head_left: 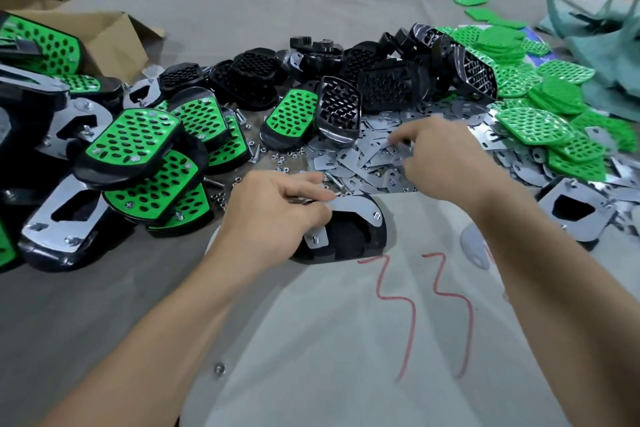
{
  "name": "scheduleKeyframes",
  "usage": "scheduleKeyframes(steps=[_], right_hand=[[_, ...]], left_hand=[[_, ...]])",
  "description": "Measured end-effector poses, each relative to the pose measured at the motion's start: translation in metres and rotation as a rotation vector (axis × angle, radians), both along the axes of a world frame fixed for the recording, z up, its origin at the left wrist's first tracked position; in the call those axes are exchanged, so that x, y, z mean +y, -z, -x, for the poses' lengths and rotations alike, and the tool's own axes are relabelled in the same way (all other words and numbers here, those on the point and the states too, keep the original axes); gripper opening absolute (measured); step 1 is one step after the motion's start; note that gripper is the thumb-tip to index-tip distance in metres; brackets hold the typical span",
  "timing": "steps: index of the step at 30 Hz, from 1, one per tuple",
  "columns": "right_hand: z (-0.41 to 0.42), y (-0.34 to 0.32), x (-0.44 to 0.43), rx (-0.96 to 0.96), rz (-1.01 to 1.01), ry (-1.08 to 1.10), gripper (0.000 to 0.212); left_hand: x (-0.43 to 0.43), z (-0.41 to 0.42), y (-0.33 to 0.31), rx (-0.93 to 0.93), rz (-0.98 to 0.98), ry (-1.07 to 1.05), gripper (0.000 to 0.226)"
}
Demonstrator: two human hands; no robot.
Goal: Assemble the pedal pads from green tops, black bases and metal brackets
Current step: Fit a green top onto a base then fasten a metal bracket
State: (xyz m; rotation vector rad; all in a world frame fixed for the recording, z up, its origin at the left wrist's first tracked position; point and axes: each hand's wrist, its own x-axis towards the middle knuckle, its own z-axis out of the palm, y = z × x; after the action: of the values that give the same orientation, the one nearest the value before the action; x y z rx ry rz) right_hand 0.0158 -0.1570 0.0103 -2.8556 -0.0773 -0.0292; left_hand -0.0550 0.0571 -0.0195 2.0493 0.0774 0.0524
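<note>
My left hand [277, 215] grips a pedal pad [349, 236] lying upside down on the table, its black base up with a metal bracket [356, 208] on it and two screw ends poking through. My right hand [446, 156] reaches into the heap of loose metal brackets [367, 156], fingertips pinching at a small piece I cannot identify. Bare black bases [388, 83] are piled behind the brackets. Loose green tops [533, 121] are stacked at the right. Finished pads [135, 135] with green tops are heaped at the left.
Small nuts and screws [277, 159] are scattered between the finished pads and the brackets. An open cardboard box [104, 35] stands at the back left. Another upside-down pad [575, 211] lies at the right. A pale sheet marked in red [415, 305] covers the near table.
</note>
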Motion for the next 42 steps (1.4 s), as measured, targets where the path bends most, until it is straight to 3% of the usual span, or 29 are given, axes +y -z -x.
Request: scheduleKeyframes(steps=[5, 9, 11, 13, 15, 17, 21, 26, 31, 34, 36, 37, 39, 42], right_hand=[[0.009, 0.005, -0.003, -0.094, -0.094, 0.046, 0.013], [0.024, 0.008, 0.001, -0.529, -0.147, 0.083, 0.016], [0.029, 0.002, 0.001, -0.686, -0.319, 0.127, 0.017], [0.034, 0.0, 0.005, -0.606, -0.708, 0.179, 0.014], [0.043, 0.003, 0.013, -0.368, -1.071, 0.233, 0.021], [0.051, 0.009, 0.017, -0.151, -1.25, 0.25, 0.031], [0.054, 0.013, 0.02, -0.025, -1.345, 0.201, 0.026], [0.058, 0.008, 0.027, -0.007, -1.39, 0.133, 0.018], [0.065, -0.001, 0.031, 0.114, -1.491, -0.001, 0.022], [0.066, -0.004, 0.027, 0.227, -1.475, -0.035, 0.021], [0.068, -0.003, 0.023, 0.208, -1.34, -0.085, 0.007], [0.069, -0.002, 0.021, 0.199, -1.309, -0.118, 0.011], [0.068, -0.003, 0.017, 0.206, -1.341, -0.166, 0.027], [0.064, -0.002, 0.011, 0.125, -1.412, -0.18, 0.024]], left_hand=[[-0.004, 0.0, 0.002, -0.035, -0.02, -0.055, 0.026], [-0.004, 0.0, 0.003, -0.044, -0.033, -0.065, 0.037], [-0.005, 0.0, 0.002, -0.043, -0.038, -0.069, 0.036], [-0.006, 0.0, 0.001, -0.04, -0.032, -0.071, 0.035], [-0.006, 0.001, 0.0, -0.037, -0.036, -0.055, 0.034], [-0.005, 0.002, -0.001, -0.036, -0.053, -0.031, 0.03], [-0.002, 0.006, -0.004, -0.088, -0.076, -0.003, 0.012], [-0.004, 0.011, -0.015, -0.368, -0.053, -0.078, 0.031], [-0.005, 0.01, -0.014, -0.392, 0.107, -0.144, 0.028], [0.0, 0.015, -0.02, -0.593, -0.045, -0.175, 0.035], [-0.001, 0.021, -0.022, -0.78, -0.205, -0.105, 0.022], [-0.001, 0.025, -0.022, -0.845, -0.253, -0.06, 0.017], [0.003, 0.028, -0.023, -0.778, -0.205, 0.011, 0.027], [0.005, 0.032, -0.028, -0.406, 0.153, 0.113, 0.043]])
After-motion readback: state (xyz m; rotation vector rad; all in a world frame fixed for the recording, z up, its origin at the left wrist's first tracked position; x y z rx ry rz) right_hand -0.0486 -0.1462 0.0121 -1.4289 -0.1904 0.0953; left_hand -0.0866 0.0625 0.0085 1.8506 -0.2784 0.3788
